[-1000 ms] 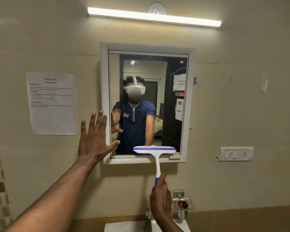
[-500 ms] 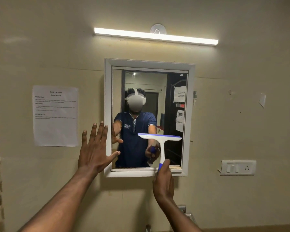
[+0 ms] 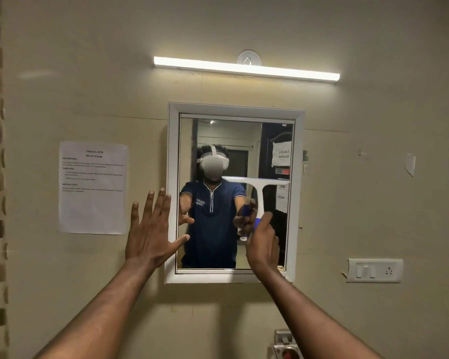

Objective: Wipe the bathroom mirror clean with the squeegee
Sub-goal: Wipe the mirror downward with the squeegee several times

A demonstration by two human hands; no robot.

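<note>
White squeegee (image 3: 257,189) gripped at its blue handle by right hand (image 3: 263,244), blade across mirror (image 3: 218,141) mid-right. Left hand (image 3: 151,231) spread flat, empty, at left frame edge.

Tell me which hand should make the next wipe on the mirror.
Right. The right hand already grips the squeegee by its handle, blade level over the right half of the mirror. The left hand is open and empty, spread at the frame's left edge.
</note>
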